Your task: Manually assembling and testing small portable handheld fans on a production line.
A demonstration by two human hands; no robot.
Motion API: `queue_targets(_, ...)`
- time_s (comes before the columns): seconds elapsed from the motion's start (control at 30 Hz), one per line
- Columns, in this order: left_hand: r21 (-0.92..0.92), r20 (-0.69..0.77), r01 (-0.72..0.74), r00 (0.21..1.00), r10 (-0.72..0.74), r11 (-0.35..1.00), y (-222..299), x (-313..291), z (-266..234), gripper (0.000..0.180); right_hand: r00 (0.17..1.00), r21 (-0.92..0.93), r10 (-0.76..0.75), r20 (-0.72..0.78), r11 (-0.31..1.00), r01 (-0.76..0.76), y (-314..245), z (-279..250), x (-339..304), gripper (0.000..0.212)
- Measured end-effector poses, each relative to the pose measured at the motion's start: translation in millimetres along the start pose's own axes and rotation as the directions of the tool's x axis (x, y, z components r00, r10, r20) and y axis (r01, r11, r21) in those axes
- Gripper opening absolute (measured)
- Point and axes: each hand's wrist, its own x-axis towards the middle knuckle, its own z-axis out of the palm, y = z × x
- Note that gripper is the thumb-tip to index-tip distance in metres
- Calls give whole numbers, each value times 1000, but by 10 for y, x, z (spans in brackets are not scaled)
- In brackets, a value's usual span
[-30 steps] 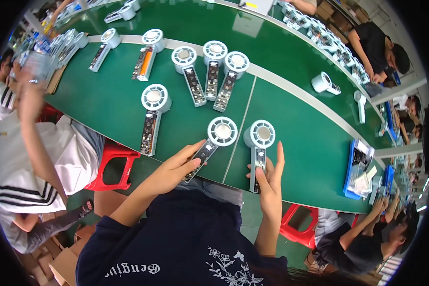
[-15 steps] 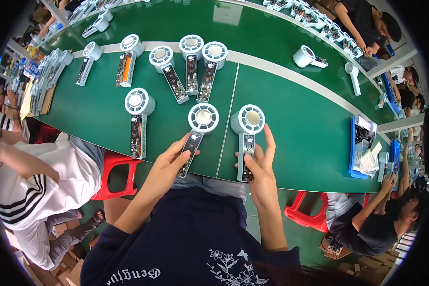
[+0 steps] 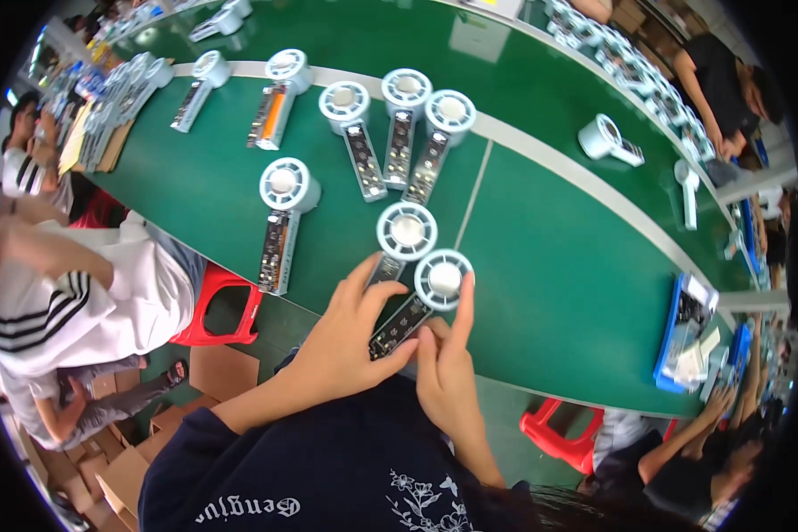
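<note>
Two pale-blue handheld fans with round slotted heads and silver centres are close together before me, their open handles showing dark circuit boards. My left hand [image 3: 341, 332] is closed round the handle of the farther fan [image 3: 407, 232], which its fingers partly cover. Slanting toward that hand is the nearer fan [image 3: 444, 279], its lower handle between my left fingers and thumb. My right hand [image 3: 448, 377] grips the nearer fan from the right, index finger stretched along the head's rim. The heads nearly touch.
More open fans lie on the green table [image 3: 541, 293]: one left fan [image 3: 284, 182], a group of three [image 3: 408, 89] ahead, others farther left. A blue bin [image 3: 674, 346] of parts stands right. Co-workers sit both sides, near red stools [image 3: 217, 306]. A pale rail [image 3: 576, 173] crosses behind.
The right-hand fan has moved left and tilted, its handle now reaching my left hand. My hands have come together. The whole view has shifted, with the table now turned somewhat.
</note>
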Motion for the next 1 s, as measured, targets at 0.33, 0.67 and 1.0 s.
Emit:
queue_targets(0.33,-74,303,230,932,-198,970,-42,162,-153,38,930,155,-149,-335,965,210,56,-310,157,54)
queue_targets(0.67,353,-377,142,926,2,925,-773,805,-1986,48,840,-30,-162,-518,985,172,358,-663,425,32)
queue_targets(1.0,474,-435,515,842,-319,714,-3116,1756,-3338,54,876,-123,-116,-468,990,65,362,-620,442,26)
